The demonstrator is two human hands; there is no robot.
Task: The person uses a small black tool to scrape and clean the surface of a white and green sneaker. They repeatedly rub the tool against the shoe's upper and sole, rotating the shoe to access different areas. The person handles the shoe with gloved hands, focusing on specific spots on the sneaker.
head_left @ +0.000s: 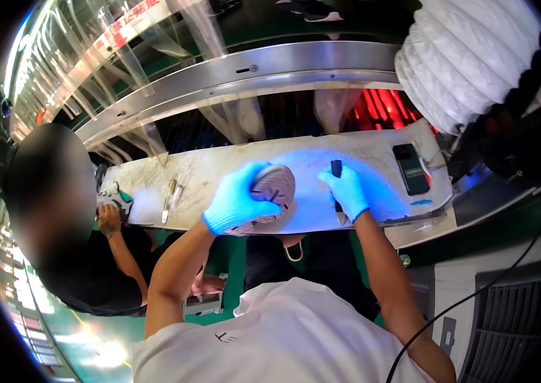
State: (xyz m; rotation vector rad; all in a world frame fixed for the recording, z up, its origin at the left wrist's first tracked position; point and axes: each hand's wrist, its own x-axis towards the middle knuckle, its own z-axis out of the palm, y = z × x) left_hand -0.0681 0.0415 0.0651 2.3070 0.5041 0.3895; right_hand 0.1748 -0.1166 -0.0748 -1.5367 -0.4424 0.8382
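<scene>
In a blue glove, my left hand (235, 198) is closed round a shoe (275, 190) and holds it tilted above the worktop (213, 163). The shoe's pale, patterned sole faces right, and the glove hides much of its upper. My right hand (348, 190), gloved in blue too, grips a knife (336, 168) by its black handle. Its short blade points down toward the worktop's near edge. A gap lies between shoe and knife. Blue light falls on both gloves and the worktop around them.
A dark phone (412, 169) lies at the right, below a white ribbed duct (468, 57). Another knife (168, 202) lies left. A co-worker's hand (109, 218) is by a grey shoe (113, 195). Beyond runs a metal rail (251, 69) with clear plastic strips and red-lit rollers. A black cable (474, 292) hangs right.
</scene>
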